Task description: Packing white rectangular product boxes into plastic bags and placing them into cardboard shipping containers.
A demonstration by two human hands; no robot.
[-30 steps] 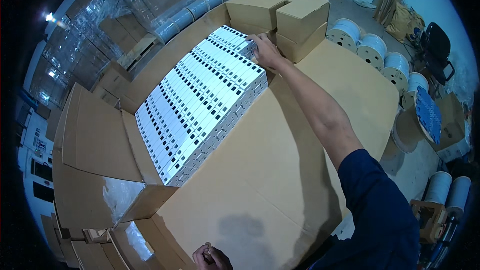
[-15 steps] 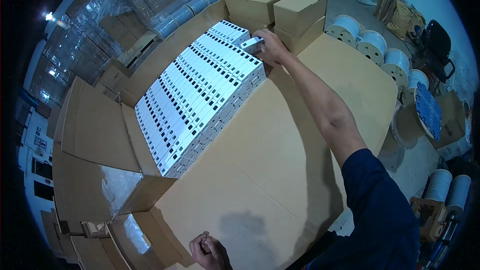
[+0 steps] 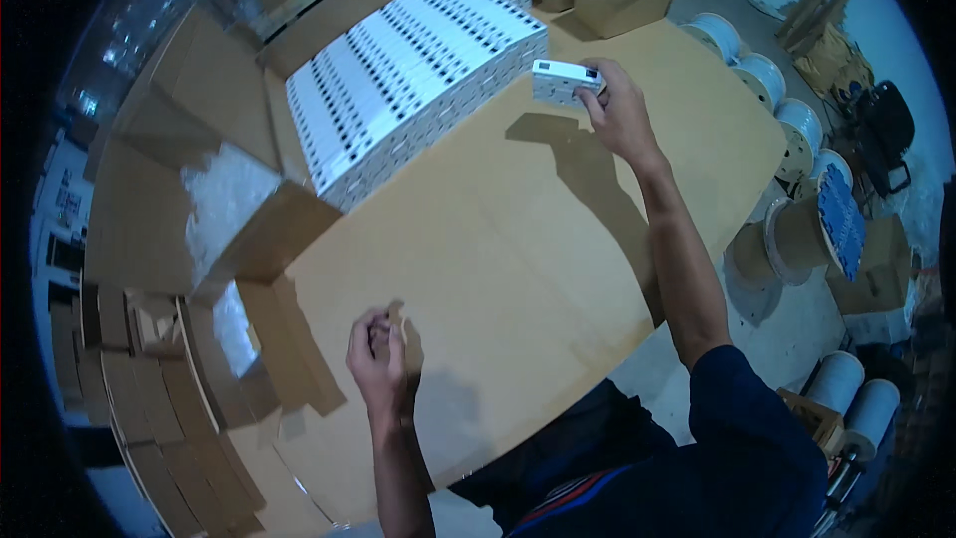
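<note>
The left hand (image 3: 378,359) rests loosely curled and holding nothing on the cardboard-covered desk (image 3: 498,269), the packed block of white boxes (image 3: 408,70) lies beyond it, and the right hand (image 3: 619,115) holds one white box (image 3: 564,81) in its grip just right of that block.

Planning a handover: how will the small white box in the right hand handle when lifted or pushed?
The small white box probably feels light: the right hand holds it up by one end alone. It looks stiff, keeping crisp edges in that grip. Flat-sided like the packed white boxes, it should slide, not roll.
</note>
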